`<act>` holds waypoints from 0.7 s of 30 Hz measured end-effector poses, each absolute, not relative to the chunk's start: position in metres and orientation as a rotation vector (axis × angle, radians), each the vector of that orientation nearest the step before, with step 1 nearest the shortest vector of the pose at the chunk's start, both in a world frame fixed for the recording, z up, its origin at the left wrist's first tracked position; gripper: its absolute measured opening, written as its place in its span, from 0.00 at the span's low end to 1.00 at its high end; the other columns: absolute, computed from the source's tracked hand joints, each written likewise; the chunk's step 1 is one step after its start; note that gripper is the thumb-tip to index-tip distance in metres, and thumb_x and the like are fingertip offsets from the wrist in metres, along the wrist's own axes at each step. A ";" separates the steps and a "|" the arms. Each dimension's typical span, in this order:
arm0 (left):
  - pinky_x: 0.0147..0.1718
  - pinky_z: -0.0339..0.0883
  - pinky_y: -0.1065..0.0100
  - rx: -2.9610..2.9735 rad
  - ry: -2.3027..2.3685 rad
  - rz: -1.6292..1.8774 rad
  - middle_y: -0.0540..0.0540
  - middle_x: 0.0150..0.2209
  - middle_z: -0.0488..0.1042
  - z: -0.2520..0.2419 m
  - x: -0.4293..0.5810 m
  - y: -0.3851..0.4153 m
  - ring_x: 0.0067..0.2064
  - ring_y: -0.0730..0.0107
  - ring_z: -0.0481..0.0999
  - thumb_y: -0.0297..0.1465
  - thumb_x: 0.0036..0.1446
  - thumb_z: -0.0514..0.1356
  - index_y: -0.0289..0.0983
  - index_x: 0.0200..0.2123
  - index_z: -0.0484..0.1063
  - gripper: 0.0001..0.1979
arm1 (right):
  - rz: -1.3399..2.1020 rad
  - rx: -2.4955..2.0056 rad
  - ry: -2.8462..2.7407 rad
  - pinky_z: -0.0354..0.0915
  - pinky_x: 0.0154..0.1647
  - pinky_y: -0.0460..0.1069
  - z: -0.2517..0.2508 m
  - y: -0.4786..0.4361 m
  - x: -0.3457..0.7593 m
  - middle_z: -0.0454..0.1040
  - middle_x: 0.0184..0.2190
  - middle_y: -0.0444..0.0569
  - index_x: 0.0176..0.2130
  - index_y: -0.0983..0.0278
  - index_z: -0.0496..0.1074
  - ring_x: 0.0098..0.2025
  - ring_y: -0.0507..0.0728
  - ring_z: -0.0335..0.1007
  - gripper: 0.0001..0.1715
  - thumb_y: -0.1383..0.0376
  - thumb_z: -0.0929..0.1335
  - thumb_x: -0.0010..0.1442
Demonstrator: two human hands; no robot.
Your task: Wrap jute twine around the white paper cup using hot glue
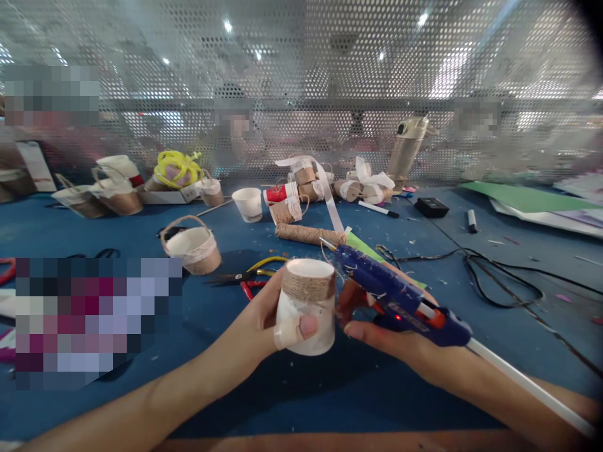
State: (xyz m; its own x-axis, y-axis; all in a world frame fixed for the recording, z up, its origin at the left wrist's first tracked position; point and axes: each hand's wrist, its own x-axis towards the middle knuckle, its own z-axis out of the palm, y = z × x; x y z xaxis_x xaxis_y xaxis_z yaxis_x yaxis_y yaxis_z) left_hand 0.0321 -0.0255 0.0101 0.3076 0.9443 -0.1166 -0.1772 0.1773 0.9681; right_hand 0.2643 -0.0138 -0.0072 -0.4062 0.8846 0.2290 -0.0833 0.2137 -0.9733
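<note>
My left hand [271, 320] is wrapped round a white paper cup [308, 314] whose top band is bound in jute twine; the thumb, with a strip of tape on it, presses the cup's front. My right hand [377, 323] grips a blue hot glue gun [400, 295] with an orange trigger. The gun's metal nozzle points up and left, close to the twine band at the cup's rim. A white glue stick [522, 383] sticks out of the gun's back toward the lower right.
On the blue table [518, 314] lie a twine spool [308, 234], scissors and pliers [249, 276], a small twine-handled cup basket [193, 248], several more decorated cups at the back, a black cable [494, 276], markers and green paper [518, 198]. A perforated metal screen stands behind.
</note>
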 end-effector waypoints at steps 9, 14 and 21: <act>0.50 0.72 0.64 1.095 0.972 0.947 0.45 0.53 0.85 0.010 0.030 -0.024 0.56 0.52 0.81 0.47 0.47 0.79 0.44 0.57 0.77 0.36 | 1.271 -0.783 -1.483 0.71 0.38 0.42 -0.004 -0.015 0.263 0.79 0.32 0.36 0.34 0.57 0.77 0.33 0.47 0.74 0.11 0.70 0.79 0.61; 0.49 0.73 0.63 1.087 0.959 0.931 0.44 0.52 0.85 0.011 0.030 -0.025 0.55 0.50 0.81 0.48 0.45 0.80 0.44 0.57 0.78 0.37 | 1.274 -0.866 -1.508 0.70 0.36 0.41 0.000 -0.014 0.264 0.78 0.32 0.36 0.33 0.58 0.76 0.32 0.46 0.72 0.10 0.69 0.79 0.61; 0.48 0.72 0.64 1.096 0.913 0.912 0.43 0.54 0.85 0.012 0.030 -0.025 0.57 0.48 0.80 0.48 0.45 0.79 0.43 0.57 0.78 0.36 | 1.277 -0.880 -1.473 0.71 0.35 0.41 -0.002 -0.015 0.263 0.79 0.32 0.35 0.33 0.57 0.75 0.31 0.46 0.73 0.11 0.67 0.80 0.59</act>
State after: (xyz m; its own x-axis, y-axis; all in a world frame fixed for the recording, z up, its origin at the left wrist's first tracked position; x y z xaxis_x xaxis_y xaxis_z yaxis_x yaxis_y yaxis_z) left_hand 0.0300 -0.0250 0.0116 0.3480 0.9263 -0.1442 -0.1427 0.2044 0.9684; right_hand 0.2634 -0.0152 -0.0020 -0.2775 0.9391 0.2028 -0.0679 0.1914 -0.9792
